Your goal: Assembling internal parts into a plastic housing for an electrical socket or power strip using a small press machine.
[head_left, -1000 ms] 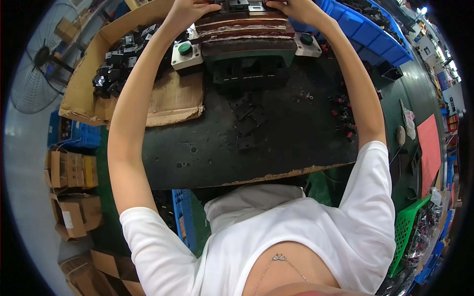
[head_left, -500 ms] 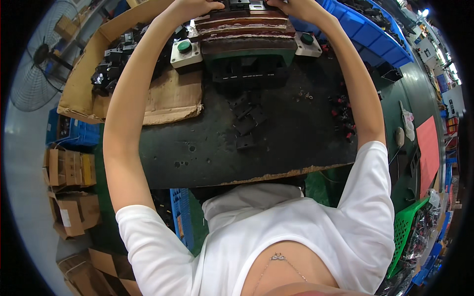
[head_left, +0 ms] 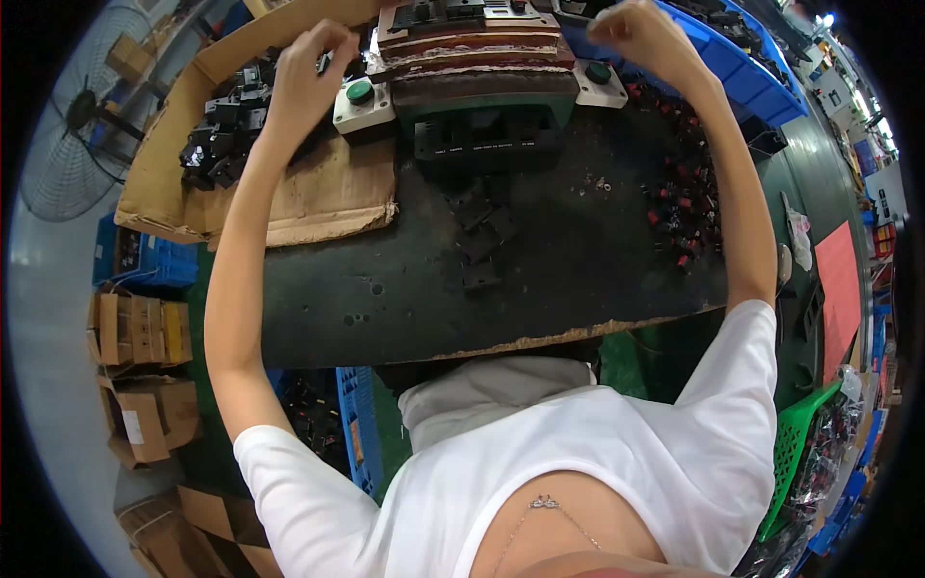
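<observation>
Raised over the edge of the cardboard box, my left hand (head_left: 306, 77) has its thumb and bent fingers apart, and I see nothing held. It is just left of a white button box with a green button (head_left: 360, 91). My right hand (head_left: 644, 40) hangs in the air with loosely bent fingers, apparently bare, above and right of another green button (head_left: 598, 73). Between the hands stands a press-like fixture (head_left: 477, 58) of stacked reddish-brown layers, with dark and metallic parts on its top. A black plastic panel with cutouts (head_left: 488, 140) leans at its front.
Black molded parts (head_left: 226, 130) fill the cardboard box (head_left: 159, 207) on the left. Several black pieces (head_left: 482, 231) lie mid-table. Small red-and-black parts (head_left: 682, 207) are heaped under my right forearm. A blue bin (head_left: 747, 82) stands at the far right, and a fan (head_left: 82, 106) at the left.
Both hands have left the top of the fixture and moved apart, left hand to the left and lower, right hand to the right. More of the red-and-black parts shows.
</observation>
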`<action>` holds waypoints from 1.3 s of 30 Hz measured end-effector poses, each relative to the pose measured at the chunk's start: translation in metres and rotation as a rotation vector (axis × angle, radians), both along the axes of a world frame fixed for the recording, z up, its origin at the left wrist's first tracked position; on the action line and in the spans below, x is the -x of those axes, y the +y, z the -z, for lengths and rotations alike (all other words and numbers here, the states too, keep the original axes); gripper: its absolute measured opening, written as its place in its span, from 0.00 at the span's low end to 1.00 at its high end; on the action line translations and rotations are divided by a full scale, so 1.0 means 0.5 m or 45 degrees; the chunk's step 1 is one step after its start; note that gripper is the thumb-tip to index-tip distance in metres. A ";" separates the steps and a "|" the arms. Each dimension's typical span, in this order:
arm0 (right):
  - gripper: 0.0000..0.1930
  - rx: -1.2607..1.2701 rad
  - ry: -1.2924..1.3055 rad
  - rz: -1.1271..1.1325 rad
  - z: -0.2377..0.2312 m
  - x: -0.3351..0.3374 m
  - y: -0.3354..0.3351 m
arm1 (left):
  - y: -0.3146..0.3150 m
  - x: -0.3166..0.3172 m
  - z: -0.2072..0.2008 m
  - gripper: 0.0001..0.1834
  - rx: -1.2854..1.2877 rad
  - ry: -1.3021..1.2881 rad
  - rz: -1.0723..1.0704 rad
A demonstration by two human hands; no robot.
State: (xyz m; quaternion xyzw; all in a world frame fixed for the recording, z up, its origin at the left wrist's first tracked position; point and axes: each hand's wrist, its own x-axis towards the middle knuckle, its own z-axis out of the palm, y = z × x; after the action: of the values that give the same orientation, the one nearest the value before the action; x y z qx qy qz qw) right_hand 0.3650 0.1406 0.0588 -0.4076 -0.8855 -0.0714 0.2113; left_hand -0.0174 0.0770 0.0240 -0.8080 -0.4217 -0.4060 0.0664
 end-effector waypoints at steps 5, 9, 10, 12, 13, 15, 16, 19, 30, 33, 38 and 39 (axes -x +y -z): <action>0.10 0.212 -0.187 -0.112 0.055 -0.005 -0.015 | -0.056 -0.007 0.052 0.07 0.075 0.046 -0.050; 0.11 0.680 0.040 -0.115 0.052 -0.011 0.018 | -0.049 -0.005 0.070 0.07 0.007 0.026 -0.082; 0.09 0.694 -0.008 -0.097 0.040 -0.010 0.016 | -0.048 -0.005 0.072 0.07 0.015 0.002 -0.077; 0.08 0.707 -0.058 -0.078 0.028 -0.006 0.009 | -0.046 -0.003 0.073 0.07 0.031 -0.012 -0.074; 0.08 0.631 -0.061 -0.109 0.031 -0.007 0.004 | -0.047 -0.005 0.073 0.07 0.034 -0.017 -0.074; 0.09 0.557 -0.068 -0.141 0.030 -0.006 -0.001 | -0.047 -0.008 0.073 0.07 -0.004 0.004 -0.079; 0.09 0.562 -0.089 -0.147 0.025 0.000 -0.002 | -0.048 -0.010 0.072 0.07 -0.004 0.001 -0.078; 0.09 0.630 -0.093 -0.161 0.023 0.000 0.009 | -0.049 -0.019 0.069 0.08 -0.005 -0.019 -0.094; 0.09 0.967 -0.030 0.070 0.010 0.005 0.017 | -0.032 -0.015 0.070 0.09 0.022 0.027 -0.177; 0.09 0.920 0.047 0.008 0.015 -0.005 0.016 | -0.029 -0.013 0.072 0.09 0.022 0.016 -0.161; 0.11 0.956 0.049 0.155 0.006 -0.002 -0.005 | -0.025 -0.010 0.075 0.08 0.057 0.004 -0.177; 0.11 0.952 0.047 0.151 0.014 -0.004 0.000 | -0.024 -0.008 0.074 0.08 0.069 0.004 -0.175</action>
State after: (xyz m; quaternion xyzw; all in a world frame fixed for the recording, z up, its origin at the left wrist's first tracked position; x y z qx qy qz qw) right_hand 0.3669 0.1408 0.0520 -0.5084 -0.8213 0.2520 0.0593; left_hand -0.0136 0.0649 -0.0132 -0.7793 -0.4870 -0.3875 0.0730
